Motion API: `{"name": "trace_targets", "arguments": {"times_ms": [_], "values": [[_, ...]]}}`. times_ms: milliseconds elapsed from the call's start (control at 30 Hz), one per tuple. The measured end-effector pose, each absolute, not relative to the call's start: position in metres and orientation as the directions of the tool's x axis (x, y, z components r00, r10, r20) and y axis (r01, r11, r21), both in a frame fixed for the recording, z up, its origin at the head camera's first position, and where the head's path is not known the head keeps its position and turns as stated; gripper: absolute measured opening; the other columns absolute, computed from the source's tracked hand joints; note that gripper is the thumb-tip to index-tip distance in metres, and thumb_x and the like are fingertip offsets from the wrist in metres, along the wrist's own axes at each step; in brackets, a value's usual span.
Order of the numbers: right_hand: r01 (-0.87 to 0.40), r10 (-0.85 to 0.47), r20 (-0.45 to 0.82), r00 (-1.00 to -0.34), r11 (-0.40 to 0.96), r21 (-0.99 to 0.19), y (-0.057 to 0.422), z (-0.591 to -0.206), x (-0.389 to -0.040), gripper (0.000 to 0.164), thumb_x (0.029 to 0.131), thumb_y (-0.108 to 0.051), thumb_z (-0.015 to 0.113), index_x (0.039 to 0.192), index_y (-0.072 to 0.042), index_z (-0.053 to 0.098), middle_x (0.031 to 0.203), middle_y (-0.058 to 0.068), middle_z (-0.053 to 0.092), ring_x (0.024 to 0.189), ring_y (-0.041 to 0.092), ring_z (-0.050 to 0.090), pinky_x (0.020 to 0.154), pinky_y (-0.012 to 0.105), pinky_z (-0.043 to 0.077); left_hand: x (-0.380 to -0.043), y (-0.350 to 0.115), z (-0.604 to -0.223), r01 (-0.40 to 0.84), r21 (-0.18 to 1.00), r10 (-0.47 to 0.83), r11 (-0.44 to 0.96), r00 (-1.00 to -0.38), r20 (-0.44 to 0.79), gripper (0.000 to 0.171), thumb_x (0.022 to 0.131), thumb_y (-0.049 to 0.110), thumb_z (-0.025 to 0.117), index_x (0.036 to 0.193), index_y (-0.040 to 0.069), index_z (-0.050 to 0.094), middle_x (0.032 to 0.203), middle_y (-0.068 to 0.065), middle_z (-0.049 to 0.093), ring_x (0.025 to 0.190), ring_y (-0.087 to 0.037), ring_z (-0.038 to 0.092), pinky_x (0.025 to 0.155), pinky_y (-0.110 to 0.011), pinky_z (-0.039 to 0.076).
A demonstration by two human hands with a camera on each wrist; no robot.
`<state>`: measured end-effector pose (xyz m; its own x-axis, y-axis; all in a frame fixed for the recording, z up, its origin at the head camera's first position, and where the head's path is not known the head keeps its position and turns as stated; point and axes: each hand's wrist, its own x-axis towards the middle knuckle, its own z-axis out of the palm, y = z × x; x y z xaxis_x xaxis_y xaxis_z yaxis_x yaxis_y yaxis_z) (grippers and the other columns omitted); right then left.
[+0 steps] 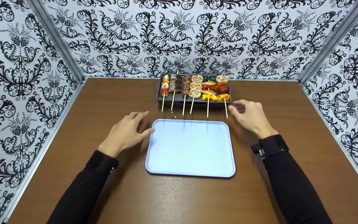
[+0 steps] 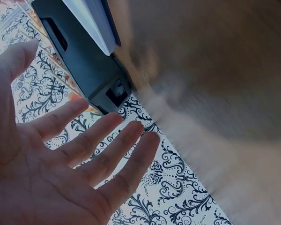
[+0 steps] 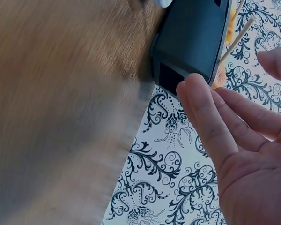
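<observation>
In the head view a dark grill tray [image 1: 179, 100] stands at the back of the table, bearing several skewers of meat, vegetables and lotus root slices [image 1: 195, 92]. Their wooden sticks point toward me over its front edge. In front of it lies a pale blue rectangular tray [image 1: 191, 149] with nothing on it. My left hand [image 1: 124, 133] spreads over the blue tray's left side, the thumb tip at its rim; I cannot tell if it touches. Beside the grill tray's front right corner, my right hand [image 1: 250, 116] holds nothing, fingers loosely bent. Both palms look bare in the wrist views.
The brown wooden table [image 1: 182, 199] fills the lower head view. Patterned black-and-white panels [image 1: 179, 40] wall in its back and sides, with grey metal posts [image 1: 57, 40] at the corners. One skewer stick [image 1: 226, 109] ends close to my right thumb.
</observation>
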<state>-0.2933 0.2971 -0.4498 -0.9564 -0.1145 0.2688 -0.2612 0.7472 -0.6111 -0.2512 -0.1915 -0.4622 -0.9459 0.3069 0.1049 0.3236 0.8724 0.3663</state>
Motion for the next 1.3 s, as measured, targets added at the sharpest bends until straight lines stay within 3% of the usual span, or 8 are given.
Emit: {"name": "trace_targets", "arguments": {"times_ms": [233, 400, 500, 667, 833, 933, 1033, 1300], "values": [[-0.214, -0.089, 0.227, -0.97, 0.756, -0.619, 0.288, -0.448, -0.295, 0.062, 0.113, -0.05, 0.075, 0.144, 0.004, 0.077, 0.12, 0.023, 0.088, 0.096, 0.036, 0.089, 0.102, 0.057, 0.074, -0.248, -0.188, -0.463, 0.328, 0.373, 0.311, 0.868, -0.945, 0.106, 0.088, 0.108, 0.065, 0.075, 0.179, 0.02, 0.049, 0.171, -0.022, 0.06, 0.151, -0.052, 0.065, 0.117, -0.075, 0.064], [-0.156, -0.077, 0.154, -0.985, 0.776, -0.611, 0.284, -0.443, -0.296, 0.094, 0.103, -0.082, 0.072, 0.145, 0.002, 0.076, 0.119, 0.021, 0.088, 0.113, 0.041, 0.085, 0.112, 0.061, 0.067, -0.246, -0.185, -0.464, 0.319, 0.395, 0.308, 0.862, -0.947, 0.093, 0.092, 0.106, 0.065, 0.078, 0.18, 0.021, 0.046, 0.171, -0.025, 0.059, 0.151, -0.054, 0.065, 0.12, -0.074, 0.063], [-0.148, -0.077, 0.139, -0.987, 0.768, -0.623, 0.284, -0.447, -0.301, 0.102, 0.097, -0.088, 0.073, 0.143, 0.002, 0.077, 0.106, 0.015, 0.09, 0.115, 0.04, 0.082, 0.112, 0.057, 0.067, -0.244, -0.182, -0.464, 0.31, 0.41, 0.304, 0.858, -0.949, 0.081, 0.094, 0.105, 0.064, 0.08, 0.18, 0.02, 0.045, 0.17, -0.026, 0.059, 0.151, -0.054, 0.064, 0.121, -0.074, 0.062], [-0.104, -0.05, 0.102, -0.994, 0.76, -0.642, 0.273, -0.443, -0.298, 0.107, 0.096, -0.088, 0.075, 0.142, 0.008, 0.076, 0.091, 0.012, 0.09, 0.089, 0.032, 0.089, 0.12, 0.062, 0.064, -0.243, -0.179, -0.464, 0.299, 0.422, 0.299, 0.856, -0.952, 0.067, 0.095, 0.104, 0.063, 0.082, 0.181, 0.021, 0.044, 0.168, -0.027, 0.06, 0.152, -0.053, 0.064, 0.121, -0.073, 0.062], [-0.087, -0.034, 0.092, -0.995, 0.747, -0.659, 0.266, -0.444, -0.298, 0.082, 0.104, -0.071, 0.079, 0.132, 0.007, 0.08, 0.091, 0.019, 0.088, 0.073, 0.031, 0.088, 0.116, 0.055, 0.069, -0.242, -0.176, -0.465, 0.287, 0.432, 0.292, 0.855, -0.955, 0.056, 0.097, 0.104, 0.061, 0.083, 0.182, 0.022, 0.042, 0.169, -0.027, 0.059, 0.15, -0.052, 0.066, 0.121, -0.072, 0.063], [-0.078, -0.025, 0.086, -0.996, 0.723, -0.686, 0.261, -0.445, -0.299, 0.062, 0.109, -0.056, 0.08, 0.12, 0.006, 0.082, 0.084, 0.02, 0.086, 0.068, 0.03, 0.087, 0.09, 0.05, 0.078, -0.241, -0.175, -0.466, 0.279, 0.437, 0.288, 0.855, -0.957, 0.046, 0.097, 0.104, 0.06, 0.083, 0.182, 0.02, 0.041, 0.168, -0.029, 0.059, 0.145, -0.052, 0.068, 0.118, -0.072, 0.064], [-0.061, -0.009, 0.075, -0.997, 0.682, -0.728, 0.258, -0.446, -0.302, 0.05, 0.112, -0.042, 0.08, 0.117, 0.008, 0.081, 0.081, 0.022, 0.085, 0.061, 0.026, 0.084, 0.067, 0.048, 0.078, -0.239, -0.173, -0.466, 0.268, 0.436, 0.279, 0.859, -0.959, 0.041, 0.097, 0.104, 0.059, 0.084, 0.182, 0.019, 0.041, 0.167, -0.03, 0.059, 0.14, -0.052, 0.07, 0.116, -0.072, 0.066], [-0.01, 0.03, 0.035, -0.999, 0.586, -0.81, 0.255, -0.447, -0.306, 0.033, 0.117, -0.021, 0.07, 0.127, 0.01, 0.077, 0.081, 0.017, 0.084, 0.054, 0.012, 0.077, 0.058, 0.04, 0.075, -0.238, -0.169, -0.468, 0.242, 0.451, 0.26, 0.859, -0.965, 0.023, 0.094, 0.106, 0.055, 0.083, 0.181, 0.017, 0.042, 0.167, -0.032, 0.058, 0.142, -0.052, 0.069, 0.118, -0.07, 0.065]]}}
